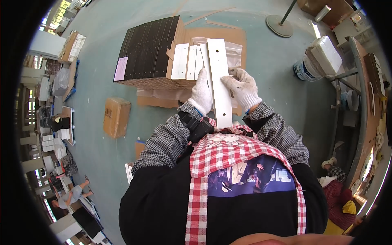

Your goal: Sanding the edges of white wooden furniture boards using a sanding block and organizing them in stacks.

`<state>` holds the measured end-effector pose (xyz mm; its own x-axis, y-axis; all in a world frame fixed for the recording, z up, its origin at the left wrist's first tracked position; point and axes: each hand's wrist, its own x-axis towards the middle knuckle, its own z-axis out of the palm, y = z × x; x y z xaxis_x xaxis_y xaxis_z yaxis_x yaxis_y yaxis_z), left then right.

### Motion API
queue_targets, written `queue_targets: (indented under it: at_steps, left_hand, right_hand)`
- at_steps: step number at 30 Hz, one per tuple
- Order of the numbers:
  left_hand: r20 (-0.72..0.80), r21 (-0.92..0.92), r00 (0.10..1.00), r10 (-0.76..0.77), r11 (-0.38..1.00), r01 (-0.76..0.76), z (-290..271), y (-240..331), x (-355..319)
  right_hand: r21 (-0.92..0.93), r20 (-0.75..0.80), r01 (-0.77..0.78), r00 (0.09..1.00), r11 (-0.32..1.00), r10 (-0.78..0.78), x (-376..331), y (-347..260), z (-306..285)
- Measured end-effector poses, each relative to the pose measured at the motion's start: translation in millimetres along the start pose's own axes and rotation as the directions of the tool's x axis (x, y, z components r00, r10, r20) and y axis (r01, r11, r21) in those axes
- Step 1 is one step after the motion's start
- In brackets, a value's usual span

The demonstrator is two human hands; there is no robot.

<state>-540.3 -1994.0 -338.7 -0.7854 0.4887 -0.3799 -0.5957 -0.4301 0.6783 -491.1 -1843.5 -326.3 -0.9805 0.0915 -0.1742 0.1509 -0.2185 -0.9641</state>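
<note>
A long white panel [217, 81] with a dark hole near each end stands out in front of my apron. My left hand [201, 94], in a white knitted glove, is closed along its left edge, thumb pointing up. Gripping the right edge is my right hand [243, 87], its glove soiled at the fingers, which are curled. Another narrow white strip shows just behind the panel's left edge; whether it is held too, I cannot tell. Past my left hand, several white panels [180, 61] stand in a row, beside a stack of black panels [147, 49].
Flat cardboard [239, 34] and clear plastic lie under and around the stack. A closed carton [116, 117] sits on the floor at left. At right are a bucket [304, 69] with a wrapped white bundle on it, a round metal stand base [279, 26] and a long bench [359, 110]. People sit farther off.
</note>
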Motion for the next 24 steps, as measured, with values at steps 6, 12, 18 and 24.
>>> queue_targets:
  at_steps: [6, 12, 18, 24]
  left_hand:
    - [0.013, 0.083, 0.995, 0.104, 0.991, -0.104, -7.2, 32.9, -1.8]
    - [0.053, 0.141, 0.992, 0.112, 0.983, -0.119, -26.6, 75.0, 25.8]
    - [0.174, 0.062, 0.984, 0.024, 0.997, -0.035, -21.4, 100.2, 28.5]
    - [0.060, 0.085, 0.992, 0.110, 0.990, -0.115, -67.4, 83.5, 48.3]
  right_hand:
    - [-0.017, 0.162, -0.131, 0.978, 0.991, 0.132, 36.7, -21.5, 19.2]
    - [-0.173, 0.206, -0.047, 0.975, 0.984, 0.083, 82.8, -39.5, 45.0]
    - [-0.263, 0.193, -0.053, 0.975, 0.963, 0.107, 103.2, -46.0, 62.6]
    - [-0.210, 0.084, 0.010, 0.996, 0.978, 0.007, 99.3, -10.5, 67.2]
